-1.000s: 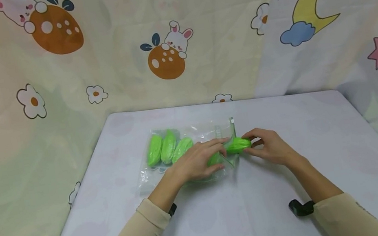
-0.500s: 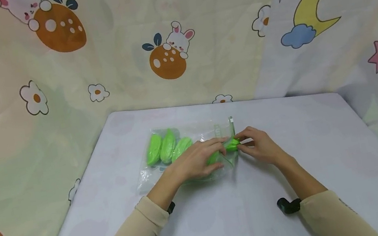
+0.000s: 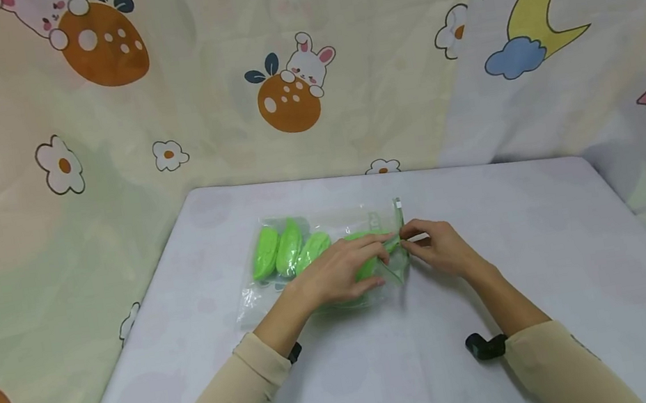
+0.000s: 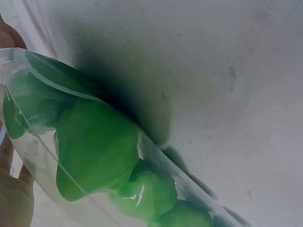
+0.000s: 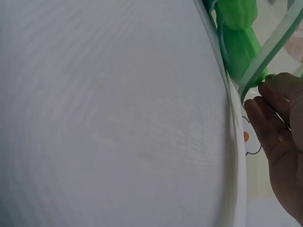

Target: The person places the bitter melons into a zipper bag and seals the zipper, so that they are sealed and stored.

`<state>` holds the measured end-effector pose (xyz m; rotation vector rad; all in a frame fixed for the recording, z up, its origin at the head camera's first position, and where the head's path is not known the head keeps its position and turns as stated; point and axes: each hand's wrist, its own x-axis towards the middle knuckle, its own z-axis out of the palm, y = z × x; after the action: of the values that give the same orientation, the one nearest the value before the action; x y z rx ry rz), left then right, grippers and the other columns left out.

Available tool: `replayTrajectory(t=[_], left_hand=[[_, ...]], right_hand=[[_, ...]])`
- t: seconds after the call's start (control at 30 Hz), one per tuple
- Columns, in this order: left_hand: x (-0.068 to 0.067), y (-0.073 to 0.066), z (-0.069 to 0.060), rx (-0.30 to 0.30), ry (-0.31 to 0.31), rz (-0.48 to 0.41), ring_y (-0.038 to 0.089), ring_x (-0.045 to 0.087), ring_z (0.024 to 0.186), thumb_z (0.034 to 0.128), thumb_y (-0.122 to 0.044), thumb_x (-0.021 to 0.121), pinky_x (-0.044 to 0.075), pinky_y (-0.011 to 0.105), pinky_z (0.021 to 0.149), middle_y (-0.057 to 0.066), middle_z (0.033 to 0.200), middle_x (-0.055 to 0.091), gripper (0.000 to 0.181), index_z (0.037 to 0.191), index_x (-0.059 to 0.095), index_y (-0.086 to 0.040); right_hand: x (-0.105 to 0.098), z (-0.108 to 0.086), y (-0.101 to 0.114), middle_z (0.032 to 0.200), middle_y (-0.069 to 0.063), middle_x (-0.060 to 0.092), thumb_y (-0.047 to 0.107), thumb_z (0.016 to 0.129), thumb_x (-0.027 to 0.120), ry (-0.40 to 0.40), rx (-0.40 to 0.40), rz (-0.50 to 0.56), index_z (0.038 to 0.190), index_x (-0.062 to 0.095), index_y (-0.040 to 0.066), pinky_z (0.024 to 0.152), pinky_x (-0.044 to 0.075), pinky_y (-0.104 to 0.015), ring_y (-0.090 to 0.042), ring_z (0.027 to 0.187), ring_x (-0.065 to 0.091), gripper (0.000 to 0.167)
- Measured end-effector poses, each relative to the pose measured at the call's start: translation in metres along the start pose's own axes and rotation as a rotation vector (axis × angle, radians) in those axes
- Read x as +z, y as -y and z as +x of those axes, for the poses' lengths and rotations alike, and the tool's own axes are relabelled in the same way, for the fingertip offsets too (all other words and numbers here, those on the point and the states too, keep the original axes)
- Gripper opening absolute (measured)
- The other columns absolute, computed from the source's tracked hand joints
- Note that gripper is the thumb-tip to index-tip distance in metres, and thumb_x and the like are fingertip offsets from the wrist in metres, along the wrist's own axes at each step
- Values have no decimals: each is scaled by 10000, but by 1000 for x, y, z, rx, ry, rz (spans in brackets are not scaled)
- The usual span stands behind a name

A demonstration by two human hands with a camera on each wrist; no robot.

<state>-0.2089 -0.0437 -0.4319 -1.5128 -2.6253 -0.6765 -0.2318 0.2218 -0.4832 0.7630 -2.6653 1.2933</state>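
A clear zip bag [image 3: 253, 304] lies on the table with several green, ridged, elongated vegetables, which look like bitter melons [image 3: 289, 248], inside. My left hand [image 3: 341, 272] lies over the bag's right half, its curled fingers holding the upper layer at the mouth. At the opening on the right, my right hand [image 3: 438, 247] has its fingertips on the end of one bitter melon [image 5: 241, 52], whose body lies inside the bag. The right wrist view shows those fingertips close by the green rim [image 5: 270, 52]. Part of the contents is hidden under my left hand.
A white cloth-covered table [image 3: 357, 379] extends around the bag. Behind it hangs a patterned curtain [image 3: 204, 93] with rabbits, flowers and a moon. A black wrist device [image 3: 485, 346] sits at my right cuff.
My right hand has moved left toward the bag's mouth, and the bitter melon at its fingertips has slid into the bag. The left hand stays at the opening.
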Motion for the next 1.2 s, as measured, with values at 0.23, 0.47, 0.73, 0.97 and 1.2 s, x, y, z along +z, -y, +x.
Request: replayTrajectory(t=[0.23,0.47,0.73,0.97,1.2], left_hand=[[0,1,1,-3,9,-17,147,594,876,934,-264,777,497,331,917,11,1581,472,286,1163,643,-159],[-6,4,1,-38,-26,-23,165,629,865,927,-250,781,512,331,910,10,1531,534,281,1149,622,-183],[-10,9,2,-87,-22,-56,184,594,1293,945,-263,761,471,371,1069,1,1460,593,312,1222,637,-193],[-13,14,5,-118,-8,-75,194,611,1265,958,-288,747,474,391,1065,11,1457,595,245,1161,669,-176],[-12,18,10,-189,19,-107,189,583,1308,955,-307,747,459,394,1090,-8,1423,615,300,1208,659,-173]], right_hand=[[0,-2,3,1145,-131,717,20,969,687,40,25,10,1122,691,33,907,585,-371,-345,1138,689,154],[-17,-14,16,1088,-80,721,174,1016,663,128,113,26,1131,711,41,850,594,-330,-250,1032,703,183],[-20,-34,31,757,-69,649,382,1096,483,358,213,79,964,716,79,632,502,-296,-164,643,583,404],[-12,-46,36,777,-76,692,375,1111,441,428,210,137,906,722,100,617,528,-307,-242,664,628,444],[-5,-57,38,780,-77,709,343,1090,511,436,197,211,911,720,113,621,556,-321,-247,674,659,359]])
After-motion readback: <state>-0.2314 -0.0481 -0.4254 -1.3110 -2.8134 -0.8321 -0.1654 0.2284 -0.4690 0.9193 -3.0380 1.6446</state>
